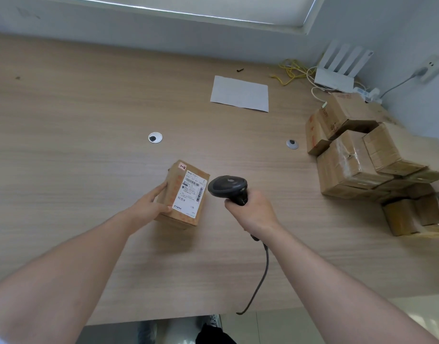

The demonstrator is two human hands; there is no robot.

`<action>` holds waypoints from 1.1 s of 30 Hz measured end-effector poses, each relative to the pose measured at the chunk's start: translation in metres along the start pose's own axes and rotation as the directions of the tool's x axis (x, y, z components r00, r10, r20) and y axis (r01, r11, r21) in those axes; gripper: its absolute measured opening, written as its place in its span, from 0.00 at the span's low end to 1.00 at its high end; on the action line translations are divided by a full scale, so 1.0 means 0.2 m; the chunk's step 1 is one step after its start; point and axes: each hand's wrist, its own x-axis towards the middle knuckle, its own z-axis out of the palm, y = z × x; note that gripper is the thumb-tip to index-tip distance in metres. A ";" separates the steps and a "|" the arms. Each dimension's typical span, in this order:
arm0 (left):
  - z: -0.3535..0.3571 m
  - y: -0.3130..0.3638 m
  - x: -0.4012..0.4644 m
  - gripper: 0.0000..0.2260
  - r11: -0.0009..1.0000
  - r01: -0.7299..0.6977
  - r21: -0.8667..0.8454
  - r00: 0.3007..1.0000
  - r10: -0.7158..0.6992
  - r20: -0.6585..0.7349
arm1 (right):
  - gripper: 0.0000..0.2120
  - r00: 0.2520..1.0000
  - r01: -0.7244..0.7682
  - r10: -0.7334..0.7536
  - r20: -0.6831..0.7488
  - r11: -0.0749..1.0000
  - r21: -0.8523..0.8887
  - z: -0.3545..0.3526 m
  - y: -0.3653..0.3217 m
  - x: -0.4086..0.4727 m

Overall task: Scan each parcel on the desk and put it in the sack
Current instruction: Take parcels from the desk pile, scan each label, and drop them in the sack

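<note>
Where the desk [64,135] fills most of the head view, its pale wood-grain top carries every item noted here. A pile of parcels [377,160], brown cartons stacked unevenly, occupies the right side of the desk, well apart from both hands. Behind that pile, in the far right corner, a white router [337,70] stands with its aerials upright, and yellow and white cables [295,73] lie tangled beside it. A sheet of white paper [239,93] lies flat towards the back of the desk, clear of everything else.

The parcel [182,194] under inspection is a small brown carton near the middle of the desk, close to the front edge. Its long axis runs from the near edge towards the far wall, tilted slightly to the right at the far end. The white shipping label [191,192] faces up and to the right, towards the scanner. A small tag marked "1-2" sits at the far top corner.

The left hand [149,207] grasps the parcel by its left side, fingers along the far left edge and thumb pressed on the top face near the label's lower corner. The right hand [253,212] is wrapped round the handle of the black scanner [227,186]. The scanner's head points left at the label, just beside the parcel and apart from it. Its cord [261,274] trails back over the front edge of the desk.
</note>
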 end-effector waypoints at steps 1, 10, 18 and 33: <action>0.00 -0.01 0.00 0.36 1.000 0.009 0.000 1.000 -0.009 0.007 | 0.12 1.000 0.015 -0.015 0.010 0.999 -0.051 0.00 0.02 0.01; 0.05 -0.10 0.03 0.40 0.999 0.019 -0.041 0.992 -0.024 -0.126 | 0.10 1.000 0.004 -0.004 -0.005 0.996 -0.084 0.06 0.15 0.13; 0.24 -0.02 0.06 0.50 0.918 -0.044 0.394 0.936 0.176 -0.306 | 0.10 0.999 0.036 -0.038 -0.018 0.993 -0.115 0.10 0.18 0.24; 0.30 0.17 -0.10 0.50 0.694 0.189 0.694 0.901 0.158 -0.403 | 0.10 0.991 0.131 -0.132 -0.010 0.988 -0.084 0.08 0.09 0.25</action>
